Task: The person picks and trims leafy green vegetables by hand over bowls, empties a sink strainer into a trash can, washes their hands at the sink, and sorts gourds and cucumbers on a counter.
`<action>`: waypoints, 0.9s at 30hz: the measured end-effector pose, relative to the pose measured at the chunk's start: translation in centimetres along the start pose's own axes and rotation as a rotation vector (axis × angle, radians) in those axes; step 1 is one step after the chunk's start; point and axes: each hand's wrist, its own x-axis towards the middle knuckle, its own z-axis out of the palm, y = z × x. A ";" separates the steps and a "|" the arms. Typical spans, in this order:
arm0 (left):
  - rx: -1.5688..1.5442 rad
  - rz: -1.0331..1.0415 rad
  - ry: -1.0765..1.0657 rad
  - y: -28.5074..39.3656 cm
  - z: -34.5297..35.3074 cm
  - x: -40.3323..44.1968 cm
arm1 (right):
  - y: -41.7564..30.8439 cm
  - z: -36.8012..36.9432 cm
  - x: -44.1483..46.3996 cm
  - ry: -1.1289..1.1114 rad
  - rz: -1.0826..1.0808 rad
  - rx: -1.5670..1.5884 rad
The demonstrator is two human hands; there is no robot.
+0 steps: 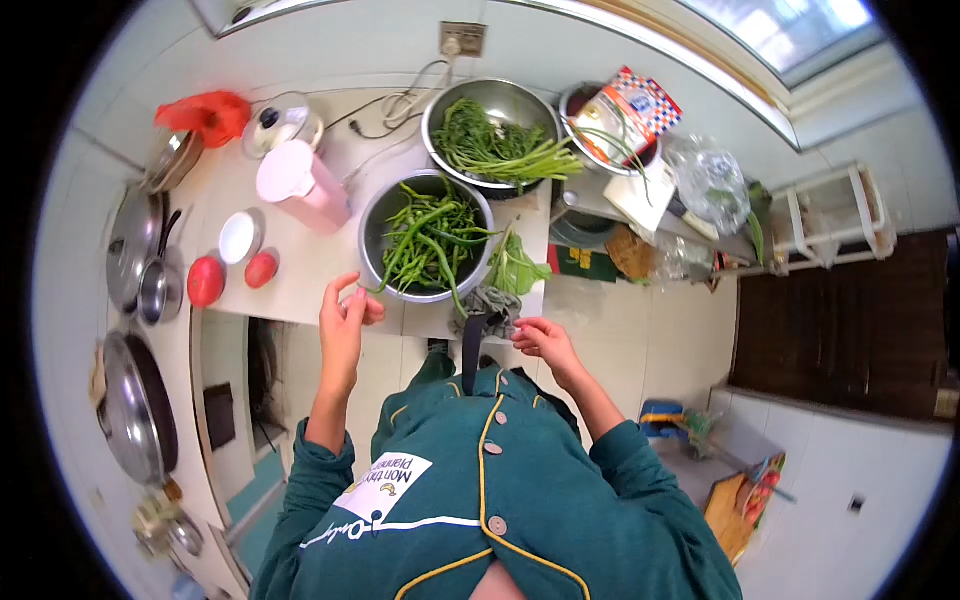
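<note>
A steel bowl (372,235) of long green peppers (432,240) stands at the counter's front edge. At its lower left rim is my left hand (346,312), index finger stretched out and the others loosely bent, with nothing visible in it. My right hand (543,340) hovers just past the counter edge, fingers partly extended and holding nothing I can see. Between the hands, a crumpled grey cloth (492,303) hangs over the edge. Beside the bowl lies a leafy green (515,265). Behind it, a larger steel bowl (535,105) contains stalky greens (500,145).
Left on the counter (300,290) are a pink pitcher (305,190), a small white bowl (240,238) and two tomatoes (206,282). Pans (140,410) line the far left. At right are another bowl (580,100), a checked packet (640,105) and plastic bags (710,185).
</note>
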 end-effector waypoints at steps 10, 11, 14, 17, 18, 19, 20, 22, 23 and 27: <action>-0.065 -0.197 0.327 -5.2 1.0 -14.2 | -0.4 -1.1 -0.1 -0.391 0.110 -0.083; -0.071 -0.195 0.361 -5.4 0.9 -15.6 | -0.2 -0.7 -0.1 -0.442 0.149 -0.075; -0.101 -0.266 0.433 -6.5 0.7 -19.9 | -0.1 3.5 -1.6 -0.543 0.223 -0.114; -0.168 -0.344 0.469 -8.9 0.2 -24.4 | 1.3 7.4 -2.7 -0.682 0.268 -0.173; -0.217 -0.343 0.427 -9.7 -0.2 -26.1 | 2.3 8.6 -2.9 -0.764 0.149 -0.357; -0.246 -0.364 0.363 -8.9 -0.3 -27.5 | 2.9 9.9 -3.2 -0.847 0.021 -0.536; -0.277 -0.284 0.281 -8.6 -0.4 -28.9 | 3.5 10.9 -3.7 -0.905 0.077 -0.531; -0.301 -0.189 0.136 -8.1 -0.7 -32.2 | 4.1 12.9 -5.9 -1.032 0.084 -0.623; -0.299 -0.167 0.078 -7.9 -1.1 -33.9 | 4.5 14.1 -6.9 -1.128 0.086 -0.691; -0.251 -0.175 0.244 -9.9 -5.1 -41.5 | 8.8 19.5 -11.2 -1.193 0.161 -0.788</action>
